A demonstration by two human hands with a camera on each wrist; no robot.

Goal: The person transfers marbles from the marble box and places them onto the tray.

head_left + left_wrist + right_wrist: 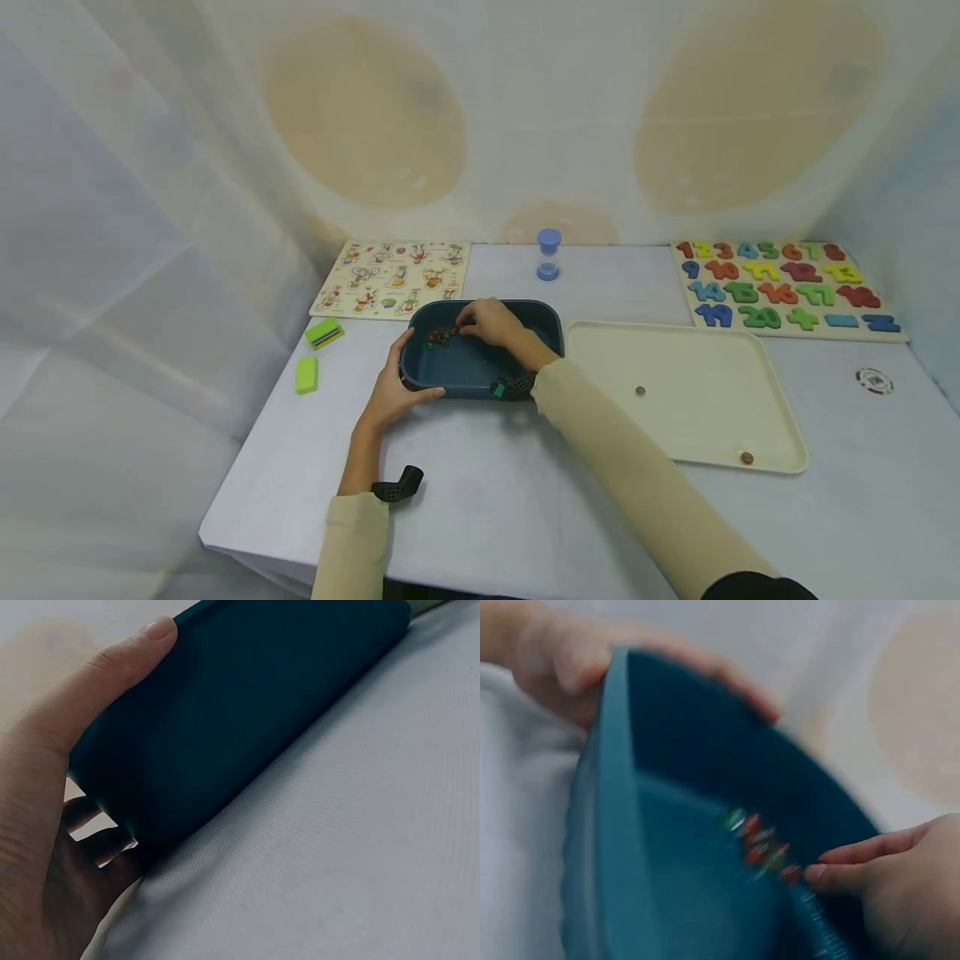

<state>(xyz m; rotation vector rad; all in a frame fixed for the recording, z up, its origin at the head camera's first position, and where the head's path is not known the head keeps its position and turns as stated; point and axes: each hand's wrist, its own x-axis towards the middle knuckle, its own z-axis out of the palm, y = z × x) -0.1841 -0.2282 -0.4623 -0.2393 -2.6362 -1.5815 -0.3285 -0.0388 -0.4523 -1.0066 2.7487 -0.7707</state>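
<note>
A dark teal plastic bin [480, 388] sits on the white table, tipped-looking only in the right wrist view. My left hand [392, 392] grips its left end, thumb along the near wall and fingers round the far corner; in the left wrist view the thumb [120, 671] lies against the bin wall. Inside the bin, a small pile of glossy red and green marbles [757, 844] lies toward the left. My right hand [491, 322] reaches in over them. Its thumb and forefinger pinch a red marble [791, 874] at the pile's edge.
Right of the bin is a cream tray [705, 358] with a greenish marble [640, 391] and a brown one [747, 458]. Behind are a picture board [393, 279], an hourglass [548, 254] and a number board [787, 287]. Sponge-like blocks [307, 375] lie left, a round chip [874, 381] right.
</note>
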